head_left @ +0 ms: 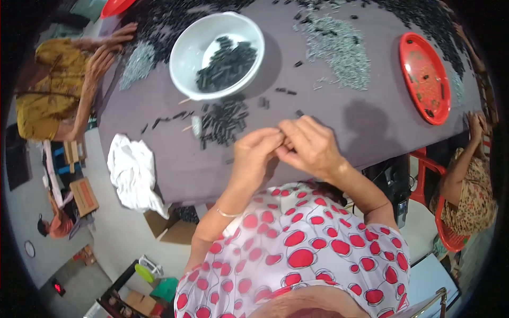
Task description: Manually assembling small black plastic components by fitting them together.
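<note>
My left hand and my right hand meet above the near part of the table, fingertips pinched together. Whatever small thing sits between them is mostly covered by the fingers; I cannot make out its kind. Just left of my left hand lies a loose pile of short black cylindrical pieces. Beyond it stands a white bowl, partly filled with similar black pieces. A single black piece lies on the cloth right beside my right hand's knuckles.
A heap of small silvery metal parts spreads at the back. At right is a red oval tray; a white cloth hangs over the left edge. The table has a grey cover. People sit at left and right.
</note>
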Available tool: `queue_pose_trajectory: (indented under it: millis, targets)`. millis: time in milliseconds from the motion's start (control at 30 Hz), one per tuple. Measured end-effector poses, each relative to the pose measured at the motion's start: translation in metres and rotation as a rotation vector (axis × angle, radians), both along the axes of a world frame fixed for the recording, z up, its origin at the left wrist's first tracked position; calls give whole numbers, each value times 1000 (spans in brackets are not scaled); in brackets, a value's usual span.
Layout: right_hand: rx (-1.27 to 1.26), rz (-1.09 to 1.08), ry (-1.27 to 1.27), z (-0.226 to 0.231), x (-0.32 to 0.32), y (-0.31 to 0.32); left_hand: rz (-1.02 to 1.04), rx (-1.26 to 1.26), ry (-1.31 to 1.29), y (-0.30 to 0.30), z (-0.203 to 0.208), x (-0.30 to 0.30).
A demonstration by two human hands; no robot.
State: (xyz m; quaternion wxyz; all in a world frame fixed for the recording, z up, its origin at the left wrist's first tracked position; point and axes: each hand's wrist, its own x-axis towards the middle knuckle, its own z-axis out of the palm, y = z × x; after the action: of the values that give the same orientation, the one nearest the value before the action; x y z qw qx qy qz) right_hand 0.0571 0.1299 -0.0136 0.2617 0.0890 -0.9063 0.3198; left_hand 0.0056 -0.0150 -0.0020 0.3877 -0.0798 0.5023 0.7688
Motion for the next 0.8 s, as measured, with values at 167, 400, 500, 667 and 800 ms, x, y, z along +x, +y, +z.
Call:
queue_pose_trajectory:
  millis: [167, 400, 500, 667, 800]
  targets:
    - [-12, 3, 12, -2, 3, -3, -31, 30, 47, 0, -1, 2]
    - [-16, -6, 67, -9, -1, 1, -39, 127, -40, -17, -10, -3]
    - [-29, -9, 91, -16, -3, 2, -46, 55, 2, -17, -14, 1]
    - [-27, -12, 107, -19, -3, 4, -62, 47, 34, -12, -10, 0]
    - [-85, 8, 134, -17, -2, 0, -61, 50, 18, -12, -8, 3]
